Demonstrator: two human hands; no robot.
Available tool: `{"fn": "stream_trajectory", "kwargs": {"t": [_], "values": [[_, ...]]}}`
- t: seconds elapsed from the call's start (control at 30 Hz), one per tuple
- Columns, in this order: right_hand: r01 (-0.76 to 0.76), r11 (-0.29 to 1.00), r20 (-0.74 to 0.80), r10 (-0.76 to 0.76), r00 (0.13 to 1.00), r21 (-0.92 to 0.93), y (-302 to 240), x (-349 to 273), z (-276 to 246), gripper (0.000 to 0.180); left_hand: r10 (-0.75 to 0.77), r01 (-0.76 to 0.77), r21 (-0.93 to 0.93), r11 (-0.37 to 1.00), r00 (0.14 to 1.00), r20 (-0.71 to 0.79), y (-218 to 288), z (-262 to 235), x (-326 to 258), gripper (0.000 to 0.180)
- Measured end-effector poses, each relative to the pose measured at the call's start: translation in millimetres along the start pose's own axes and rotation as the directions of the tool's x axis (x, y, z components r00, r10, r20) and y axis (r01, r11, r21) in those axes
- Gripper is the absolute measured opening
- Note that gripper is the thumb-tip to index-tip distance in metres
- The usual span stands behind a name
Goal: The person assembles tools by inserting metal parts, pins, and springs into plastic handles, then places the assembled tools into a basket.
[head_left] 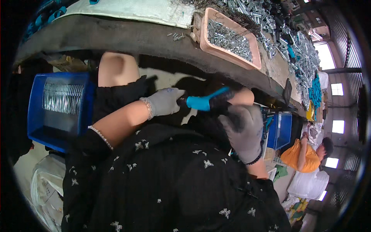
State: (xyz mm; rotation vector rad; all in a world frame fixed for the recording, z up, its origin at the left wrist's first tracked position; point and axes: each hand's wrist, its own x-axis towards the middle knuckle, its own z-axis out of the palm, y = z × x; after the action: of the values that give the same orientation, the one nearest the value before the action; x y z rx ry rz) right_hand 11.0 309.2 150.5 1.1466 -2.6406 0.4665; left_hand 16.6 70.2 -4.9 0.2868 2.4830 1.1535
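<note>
Both my hands wear grey work gloves with dark-coated fingers, and they meet over my lap. My left hand [166,103] is closed, its dark fingertips pinching one end of a teal handle-shaped piece [199,103]. At that piece's other end, my right hand [243,129] has its fingers curled around it. Part of the teal piece is hidden behind the right fingers, which are slightly smeared by motion. Whether the dark patches at its ends are glove or black parts of the piece is hard to tell.
A workbench [154,36] runs ahead, bearing a pink tray [204,36] of small metal pins and piles of metal parts [307,58]. To my left stands a blue bin [36,123] with stacked metal rods. Another blue bin [284,129] and a person in orange [305,156] are at right.
</note>
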Motion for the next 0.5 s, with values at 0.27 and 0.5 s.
{"fn": "stream_trajectory", "kwargs": {"t": [0.27, 0.5], "values": [[-0.084, 0.951, 0.479, -0.072, 0.875, 0.297, 22.8, 22.5, 49.2, 0.044, 0.111, -0.114, 0.125, 0.986, 0.993, 0.031, -6.2, 3.2, 2.8, 0.057], [-0.630, 0.638, 0.604, 0.307, 0.735, 0.443, 51.9, 38.4, 102.6, 0.042, 0.258, -0.330, -0.093, 0.939, 0.858, -0.443, -4.7, -13.1, 5.0, 0.040]]}}
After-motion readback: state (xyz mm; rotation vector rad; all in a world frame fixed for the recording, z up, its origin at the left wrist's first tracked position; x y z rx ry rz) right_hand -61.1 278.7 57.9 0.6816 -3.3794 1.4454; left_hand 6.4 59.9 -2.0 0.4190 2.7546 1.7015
